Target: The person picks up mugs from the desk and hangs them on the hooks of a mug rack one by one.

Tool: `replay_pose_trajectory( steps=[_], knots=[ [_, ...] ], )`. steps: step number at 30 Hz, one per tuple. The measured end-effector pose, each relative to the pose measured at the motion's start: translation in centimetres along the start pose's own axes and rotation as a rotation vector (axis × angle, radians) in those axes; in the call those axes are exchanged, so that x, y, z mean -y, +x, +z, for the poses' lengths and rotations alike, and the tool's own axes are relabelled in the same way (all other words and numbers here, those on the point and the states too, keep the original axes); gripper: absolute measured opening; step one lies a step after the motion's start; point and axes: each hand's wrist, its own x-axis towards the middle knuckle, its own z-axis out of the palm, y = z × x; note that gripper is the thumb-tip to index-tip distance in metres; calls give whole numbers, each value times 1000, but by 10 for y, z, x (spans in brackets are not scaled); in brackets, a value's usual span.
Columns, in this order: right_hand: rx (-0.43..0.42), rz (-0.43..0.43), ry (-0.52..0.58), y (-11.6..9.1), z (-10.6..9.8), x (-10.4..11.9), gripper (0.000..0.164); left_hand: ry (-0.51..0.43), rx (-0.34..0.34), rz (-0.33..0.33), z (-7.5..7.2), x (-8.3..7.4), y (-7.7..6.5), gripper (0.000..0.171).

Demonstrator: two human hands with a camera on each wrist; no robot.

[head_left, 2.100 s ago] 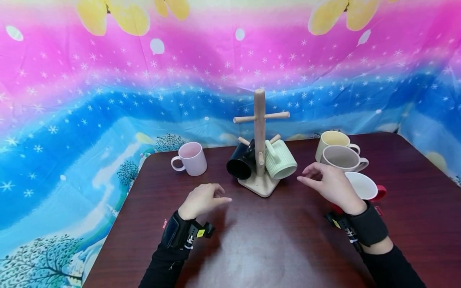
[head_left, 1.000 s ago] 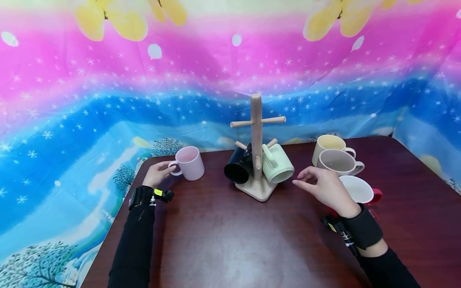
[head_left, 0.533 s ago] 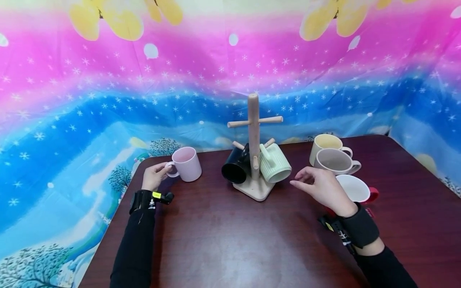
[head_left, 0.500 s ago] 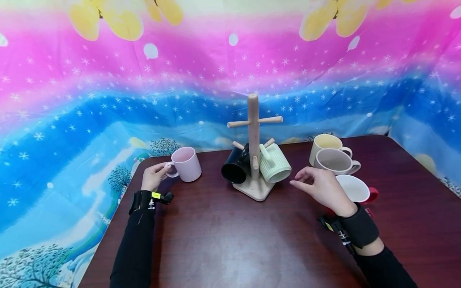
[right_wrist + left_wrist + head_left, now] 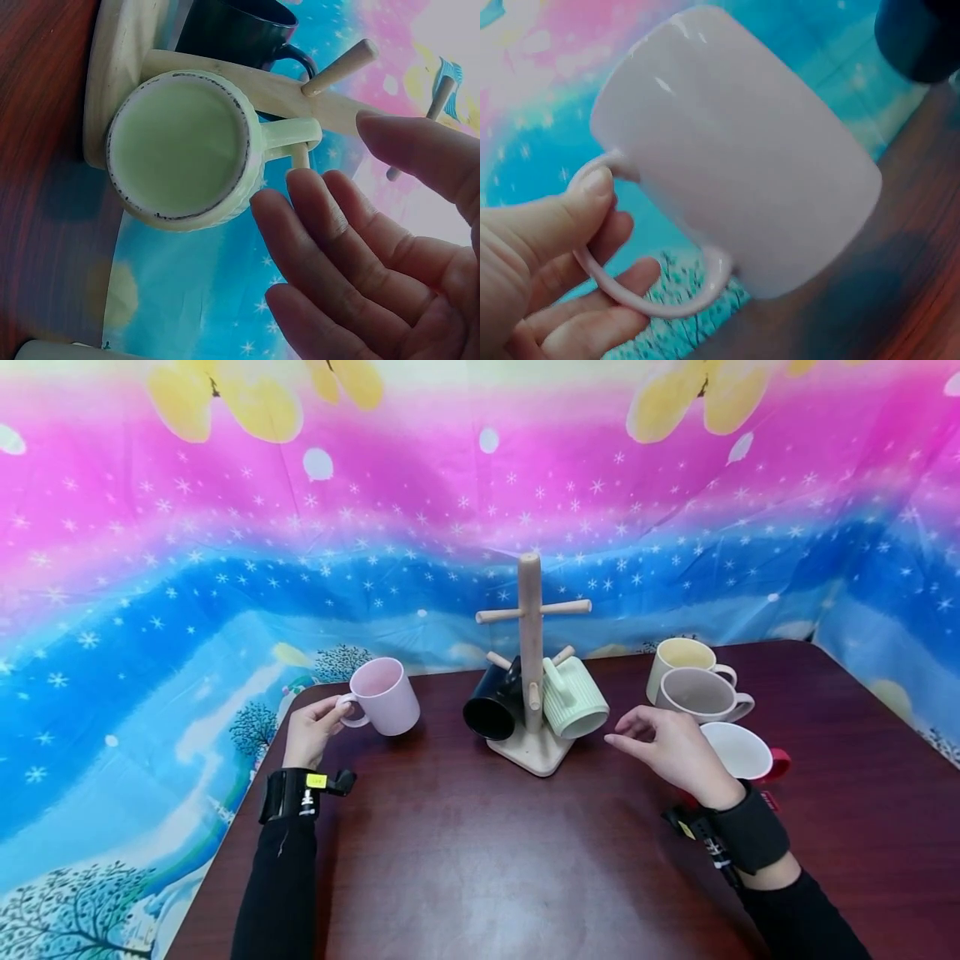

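At the table's left, my left hand (image 5: 307,731) pinches the handle of a pink mug (image 5: 390,702) between thumb and fingers. The mug tilts slightly, and a shadow lies below its base in the left wrist view. My right hand (image 5: 678,752) holds nothing; its fingers are loosely bent, a little right of a ribbed light green mug (image 5: 581,697). That green mug and a black mug (image 5: 489,714) hang by their handles on the lower pegs of a wooden mug tree (image 5: 530,635), openings facing outward and down. The upper pegs carry nothing.
Behind my right hand stand a yellow mug (image 5: 682,656) and a grey mug (image 5: 697,693). Partly hidden by that hand is a red mug with a white inside (image 5: 738,750). A printed cloth (image 5: 420,510) hangs behind the dark wooden table (image 5: 465,868).
My left hand has gone from near the table's middle to the pink mug, taken its handle, and now raises and tilts it slightly. My right hand has stayed about where it was.
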Motion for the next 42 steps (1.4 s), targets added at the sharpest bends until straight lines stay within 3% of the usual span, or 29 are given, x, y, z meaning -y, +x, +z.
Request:
replay_pose_trajectory(
  steps=[7, 15, 21, 27, 37, 42],
  knots=[
    [-23, -30, -14, 2, 0, 0, 14, 25, 63, 60, 1, -24, -25, 47],
    [-24, -33, -15, 3, 0, 0, 13, -70, 204, 68, 9, -46, -54, 24],
    [-23, -28, -16, 3, 0, 0, 14, -71, 300, 91, 18, -57, -71, 34],
    [-19, -27, -13, 3, 0, 1, 14, -68, 376, 117, 34, -68, -85, 38],
    [-14, -25, -4, 2, 0, 1, 14, -149, 475, 75, 70, -81, -109, 35],
    [-9, -21, 0, 1, 0, 0, 13, -135, 496, 67, 86, -86, -117, 33]
  ],
)
